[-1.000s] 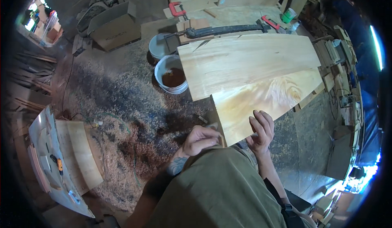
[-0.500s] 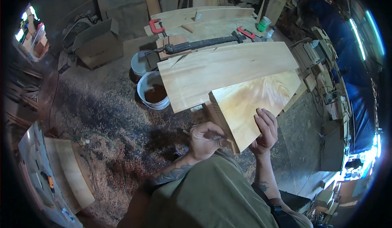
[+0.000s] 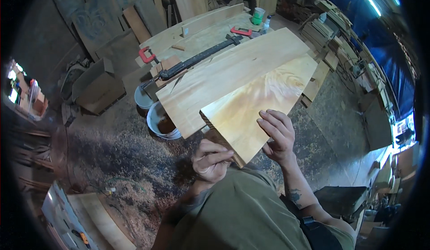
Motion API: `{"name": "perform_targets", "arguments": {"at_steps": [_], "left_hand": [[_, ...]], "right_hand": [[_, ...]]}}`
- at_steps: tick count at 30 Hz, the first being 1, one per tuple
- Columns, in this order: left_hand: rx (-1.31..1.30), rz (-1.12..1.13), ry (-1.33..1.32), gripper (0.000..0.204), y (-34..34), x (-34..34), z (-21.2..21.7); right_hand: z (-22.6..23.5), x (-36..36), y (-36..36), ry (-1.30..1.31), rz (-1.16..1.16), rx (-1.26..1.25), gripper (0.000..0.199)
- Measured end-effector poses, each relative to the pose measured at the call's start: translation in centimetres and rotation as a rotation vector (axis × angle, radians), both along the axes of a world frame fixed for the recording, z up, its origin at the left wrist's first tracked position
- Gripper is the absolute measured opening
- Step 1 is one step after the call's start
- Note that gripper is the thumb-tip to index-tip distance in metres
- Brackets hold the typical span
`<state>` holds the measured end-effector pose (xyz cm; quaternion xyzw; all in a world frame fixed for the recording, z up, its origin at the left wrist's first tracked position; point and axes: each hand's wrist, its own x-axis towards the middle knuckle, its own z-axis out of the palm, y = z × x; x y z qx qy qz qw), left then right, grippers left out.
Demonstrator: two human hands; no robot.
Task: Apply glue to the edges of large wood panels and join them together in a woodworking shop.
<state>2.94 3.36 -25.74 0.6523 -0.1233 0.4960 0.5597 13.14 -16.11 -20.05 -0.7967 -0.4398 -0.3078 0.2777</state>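
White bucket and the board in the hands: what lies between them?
In the head view, nothing: the white bucket stands on the sawdust floor, partly tucked under a larger board that the held board lies on.

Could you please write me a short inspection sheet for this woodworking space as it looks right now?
Surface: floor thick with sawdust and shavings; a wide workbench stands beyond.
Job's things: glossy wooden board held tilted, its far end over a larger pale board.
Clutter: white bucket with brown contents, a second bucket behind it, cardboard box, red clamps, long black bar clamp, green cup.
Hands: left hand grips the board's near edge; right hand lies flat on its face.
Cables: a green cord on the floor, lower left.
Surroundings: stacked lumber along the right, planks leaning at the back.
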Motion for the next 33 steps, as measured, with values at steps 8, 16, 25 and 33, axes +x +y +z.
{"name": "perform_targets", "arguments": {"at_steps": [8,16,25,33], "left_hand": [[-0.036,-0.049,0.023,0.018,-0.2,-0.1,-1.3],[-0.634,-0.262,0.235,0.036,-1.5,-2.6,-6.3],[-0.460,-0.137,0.275,0.027,-1.2,-2.0,-5.0],[0.126,0.170,0.097,0.022,1.3,-0.6,-2.6]], "right_hand": [[-1.0,0.4,-0.4,0.002,-0.003,-0.007,0.044],[-3.2,-1.1,0.3,0.089,0.002,-0.056,0.041],[-2.7,0.0,0.8,0.082,0.013,-0.060,0.042],[0.6,1.3,0.3,0.148,0.044,-0.180,0.045]]}}
